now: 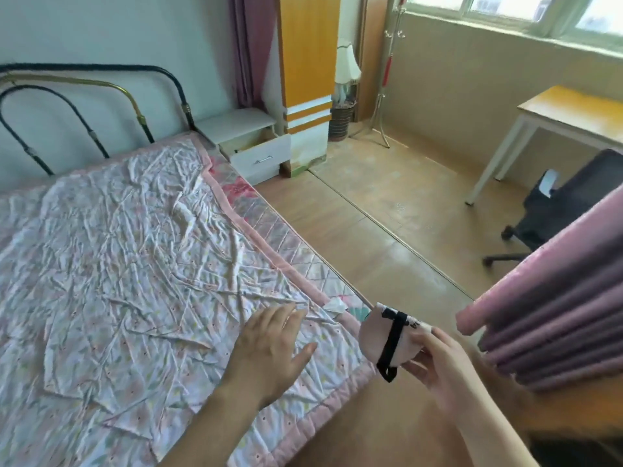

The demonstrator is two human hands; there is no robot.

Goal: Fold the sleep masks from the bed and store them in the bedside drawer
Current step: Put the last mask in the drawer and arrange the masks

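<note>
- A folded sleep mask (384,335) is held off the bed's (135,247) near corner, its black strap (392,345) running steeply, top tilted slightly right.
- It is pale pink, half-round, with dark markings at its upper edge.
- It is pinched by the right hand (438,369), fingers curled behind its right side.
- The left hand (269,348) is spread flat over the quilt, holding nothing.
- The bedside drawer (259,156) is seen pulled out.

A crumpled, matt cotton-like bedspread (135,257) with a pink cloth border is seen over a quilted mattress (286,244). The sleep mask (387,338) appears as soft pink fabric with a black elastic strap (392,345). The bedside drawer (259,156) looks smooth white laminate with a metal handle (263,159). The floor (387,210) is seen as faintly glossy wood-look boards.
</note>
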